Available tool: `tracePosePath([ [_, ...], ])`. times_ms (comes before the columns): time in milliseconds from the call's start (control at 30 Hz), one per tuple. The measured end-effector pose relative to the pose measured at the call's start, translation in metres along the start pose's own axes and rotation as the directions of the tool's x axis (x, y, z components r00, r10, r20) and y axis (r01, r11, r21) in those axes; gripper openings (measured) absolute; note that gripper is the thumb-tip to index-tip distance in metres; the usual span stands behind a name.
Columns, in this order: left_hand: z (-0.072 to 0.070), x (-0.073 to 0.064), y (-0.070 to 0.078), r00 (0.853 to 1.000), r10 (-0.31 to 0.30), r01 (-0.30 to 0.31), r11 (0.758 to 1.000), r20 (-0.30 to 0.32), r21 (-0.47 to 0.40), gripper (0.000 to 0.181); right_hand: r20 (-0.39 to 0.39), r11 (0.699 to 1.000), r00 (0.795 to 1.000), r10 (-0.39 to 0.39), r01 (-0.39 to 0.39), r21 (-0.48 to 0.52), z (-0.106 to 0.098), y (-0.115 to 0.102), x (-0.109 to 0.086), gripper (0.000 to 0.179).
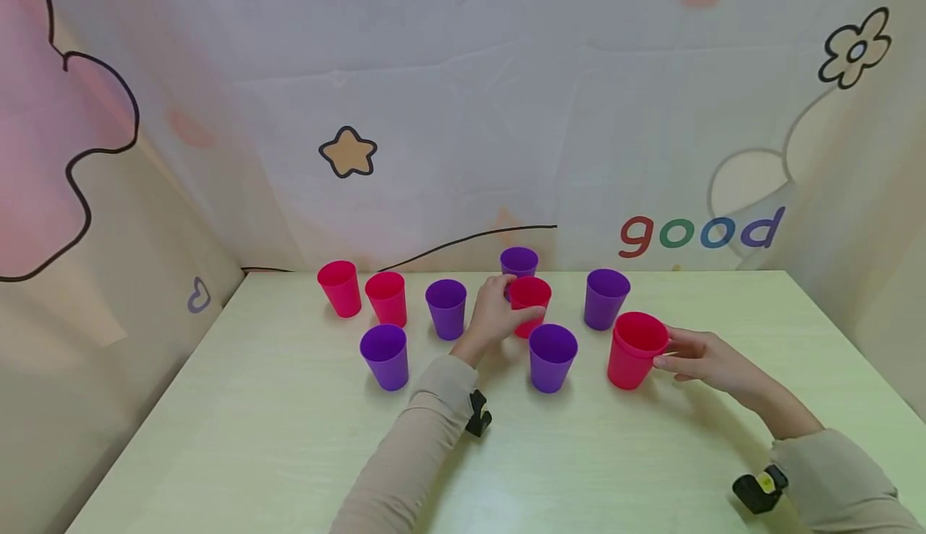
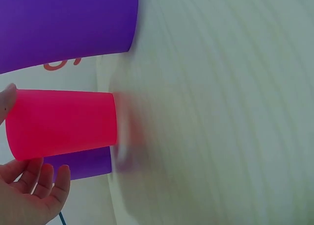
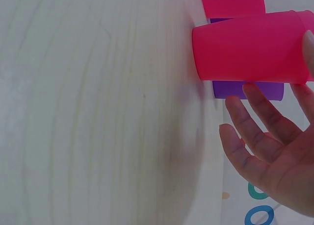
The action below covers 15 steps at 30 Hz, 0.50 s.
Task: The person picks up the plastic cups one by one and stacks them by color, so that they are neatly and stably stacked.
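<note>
Head view: left fingers (image 1: 499, 287) and right fingers (image 1: 690, 344) hold red cups (image 1: 631, 363), purple cups (image 1: 553, 363) between.

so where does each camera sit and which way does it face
Head: worn on the head, looking forward and down over the table; the left hand, right hand and both sleeves show.
Left wrist: on that wrist, facing the gripped red cup; part of the left hand shows at the picture's left edge.
Right wrist: on that wrist, facing the stacked red cups; the right hand shows at the picture's right.
Shared: head and left wrist both show the gripped red cup.
</note>
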<state>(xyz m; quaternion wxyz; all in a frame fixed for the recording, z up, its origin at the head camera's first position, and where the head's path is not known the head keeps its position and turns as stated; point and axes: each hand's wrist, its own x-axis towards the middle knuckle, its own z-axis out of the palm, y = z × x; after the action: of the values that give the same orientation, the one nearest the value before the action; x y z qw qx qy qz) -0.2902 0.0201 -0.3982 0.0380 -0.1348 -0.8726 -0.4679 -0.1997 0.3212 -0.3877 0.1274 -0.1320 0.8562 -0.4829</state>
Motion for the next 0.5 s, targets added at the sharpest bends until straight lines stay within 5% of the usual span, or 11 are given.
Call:
tracePosePath([
  [500,-0.003,-0.0027,0.0036,1.0,0.012,-0.013,0.999,-0.017,-0.03,0.067,-0.001,1.0,1.0,-0.002,0.002,0.006,0.0011,0.0008,0.0006,0.059],
])
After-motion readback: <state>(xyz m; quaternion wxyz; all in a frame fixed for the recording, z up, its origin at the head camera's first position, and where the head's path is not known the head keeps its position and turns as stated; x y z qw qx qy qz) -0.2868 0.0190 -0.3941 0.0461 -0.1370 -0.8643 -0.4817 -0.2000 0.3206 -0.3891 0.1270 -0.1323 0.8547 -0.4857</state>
